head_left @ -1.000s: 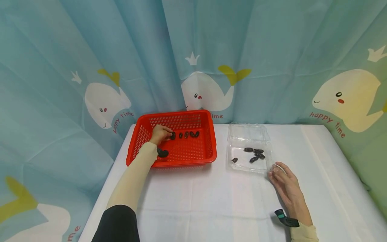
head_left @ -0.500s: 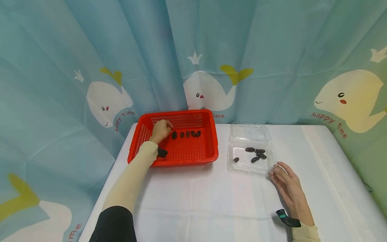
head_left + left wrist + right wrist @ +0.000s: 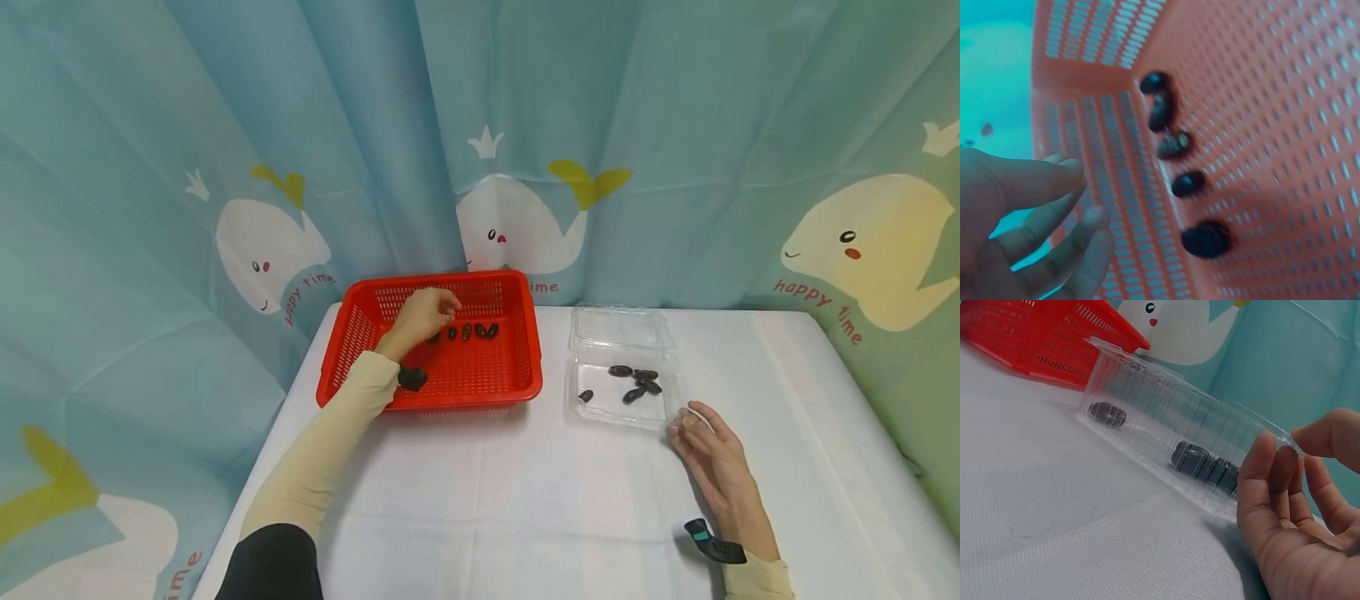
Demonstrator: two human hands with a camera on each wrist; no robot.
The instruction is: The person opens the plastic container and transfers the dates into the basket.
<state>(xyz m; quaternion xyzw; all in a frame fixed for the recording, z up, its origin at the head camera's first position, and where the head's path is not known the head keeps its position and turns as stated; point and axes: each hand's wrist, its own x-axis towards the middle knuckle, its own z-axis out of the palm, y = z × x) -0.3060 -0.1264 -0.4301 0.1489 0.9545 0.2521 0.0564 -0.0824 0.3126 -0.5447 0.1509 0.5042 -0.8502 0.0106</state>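
A row of several dark, oval, date-like fruits [image 3: 1207, 239] lies along one wall of the red plastic basket [image 3: 465, 385]. Over the basket, above that row, my left hand [image 3: 422, 317] hovers; its fingers are loosely bent with nothing between them, and in the left wrist view they are apart from the fruits. On the right stands a clear plastic box [image 3: 611, 403] with its lid raised at the back. More dark fruits [image 3: 621, 371] lie inside it. My right hand [image 3: 717, 467] pinches the box's near right corner at the rim between thumb and fingers.
A white cloth covers the table [image 3: 555, 492], with bare cloth between basket and box and in front of them. Behind the table hangs a blue-green curtain [image 3: 360, 108] printed with whales, close to the basket's back rim.
My left hand has let go of the leftmost fruit in the row, then lifted and shifted right above the row. My right hand keeps its place at the box corner.
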